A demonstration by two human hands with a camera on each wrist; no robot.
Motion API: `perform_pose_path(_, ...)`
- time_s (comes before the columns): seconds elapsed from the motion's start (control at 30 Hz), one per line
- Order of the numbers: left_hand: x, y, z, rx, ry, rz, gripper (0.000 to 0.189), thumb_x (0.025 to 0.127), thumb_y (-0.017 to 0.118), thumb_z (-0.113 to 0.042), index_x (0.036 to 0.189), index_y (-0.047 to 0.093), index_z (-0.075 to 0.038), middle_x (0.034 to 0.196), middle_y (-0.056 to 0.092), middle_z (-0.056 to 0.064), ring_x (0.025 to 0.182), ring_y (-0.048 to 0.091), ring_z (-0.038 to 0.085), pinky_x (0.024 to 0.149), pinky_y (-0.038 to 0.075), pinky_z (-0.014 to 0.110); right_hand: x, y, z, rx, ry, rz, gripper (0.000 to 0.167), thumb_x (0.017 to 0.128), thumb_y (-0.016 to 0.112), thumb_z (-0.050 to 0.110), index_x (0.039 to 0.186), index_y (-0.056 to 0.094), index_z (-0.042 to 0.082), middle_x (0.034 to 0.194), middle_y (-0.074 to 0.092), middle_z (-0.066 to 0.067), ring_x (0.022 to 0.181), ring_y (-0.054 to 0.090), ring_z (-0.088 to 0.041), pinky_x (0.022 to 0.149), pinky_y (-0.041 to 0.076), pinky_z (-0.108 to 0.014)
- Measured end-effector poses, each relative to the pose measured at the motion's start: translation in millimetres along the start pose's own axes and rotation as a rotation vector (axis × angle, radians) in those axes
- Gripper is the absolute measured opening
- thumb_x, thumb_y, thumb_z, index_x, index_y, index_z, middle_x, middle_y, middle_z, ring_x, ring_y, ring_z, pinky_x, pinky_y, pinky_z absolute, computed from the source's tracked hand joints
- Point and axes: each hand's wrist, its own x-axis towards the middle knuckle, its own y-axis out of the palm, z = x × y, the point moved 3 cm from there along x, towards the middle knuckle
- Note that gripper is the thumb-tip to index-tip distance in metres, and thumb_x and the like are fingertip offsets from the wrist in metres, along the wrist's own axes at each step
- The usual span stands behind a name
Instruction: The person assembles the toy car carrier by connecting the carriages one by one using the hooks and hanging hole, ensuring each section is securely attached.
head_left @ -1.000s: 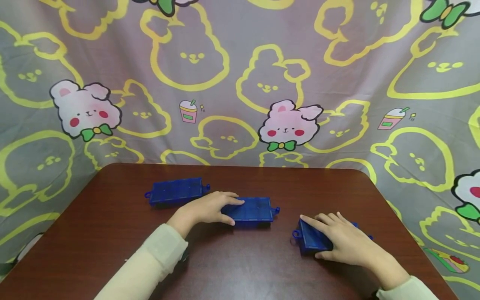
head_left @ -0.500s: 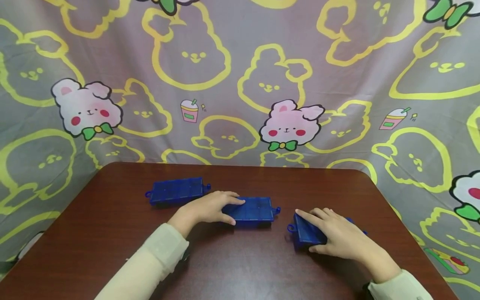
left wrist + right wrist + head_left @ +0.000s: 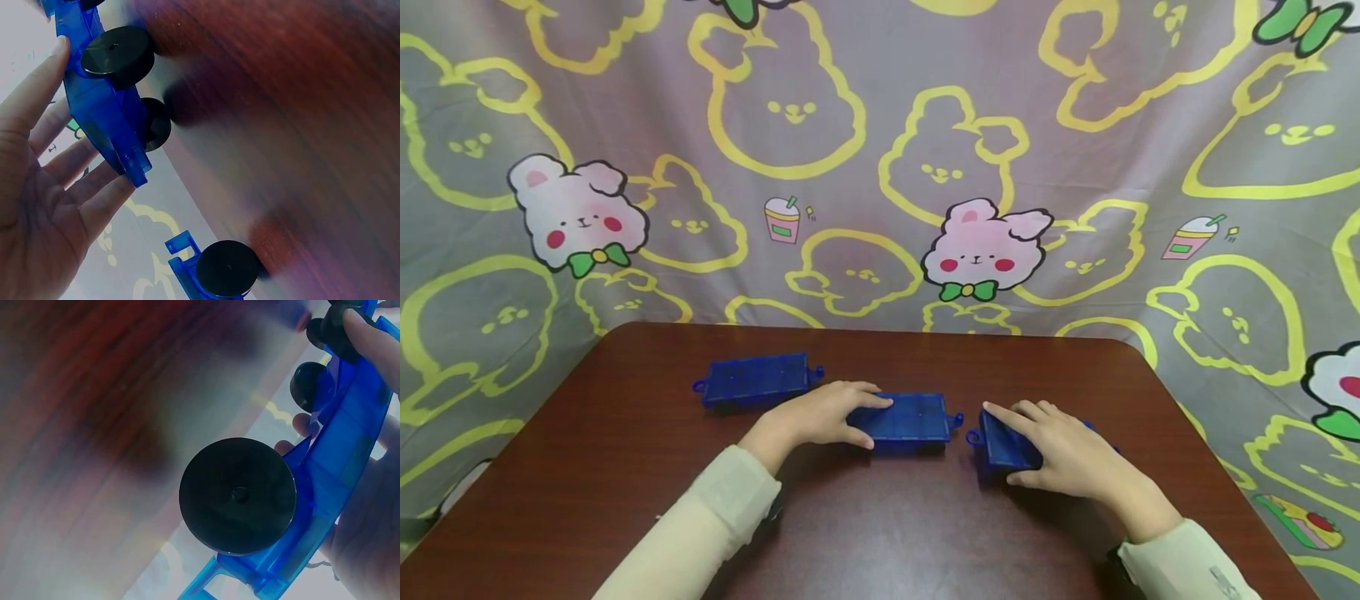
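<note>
Grey cloth printed with yellow rabbit outlines and pink bunnies (image 3: pixel 977 250) hangs behind a dark brown table (image 3: pixel 880 517). Three blue plastic wagons on black wheels stand in a loose row across the table — the far wagon (image 3: pixel 752 379) at 10 o'clock from the table's middle, untouched and apart from the others; the middle wagon (image 3: pixel 904 419) near 12 o'clock; the right wagon (image 3: pixel 1009 446) at 2 o'clock, its hook end just beside the middle wagon's. The left hand (image 3: pixel 820 414) lies over the left end of the middle wagon, fingers fairly straight on its top, thumb against the near side. The right hand (image 3: pixel 1060 454) grips the right wagon, fingers spread on top, thumb curled along its near edge — the right wrist view shows a black wheel (image 3: pixel 237 495) under the blue body
</note>
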Motion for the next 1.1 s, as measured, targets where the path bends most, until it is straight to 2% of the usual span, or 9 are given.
perform_pose_path(0.33, 1.7, 0.6, 1.9, -0.002, 0.004, 0.002, 0.064, 0.088, 0.075, -0.034, 0.146, 0.052, -0.021, 0.156, 0.042, 0.011, 0.144, 0.041, 0.031, 0.116, 0.036, 0.051, 13.3, 2.1, -5.1, 0.021, 0.029, 0.011, 0.092, 0.072, 0.085, 0.045, 0.151, 0.043, 0.023, 0.124, 0.060, -0.007, 0.110, 0.057, -0.026, 0.083, 0.056, -0.049)
perform_pose_path(1.1, 5.0, 0.4, -2.7, 0.010, -0.009, 0.001, 0.064, 0.087, 0.076, -0.035, 0.146, 0.052, -0.023, 0.156, 0.043, 0.008, 0.145, 0.040, 0.030, 0.117, 0.034, 0.051, 26.8, 8.1, -15.1, 0.059, 0.087, 0.056, 0.094, 0.075, 0.085, 0.045, 0.154, 0.038, 0.028, 0.130, 0.058, -0.008, 0.116, 0.055, -0.029, 0.087, 0.055, -0.054)
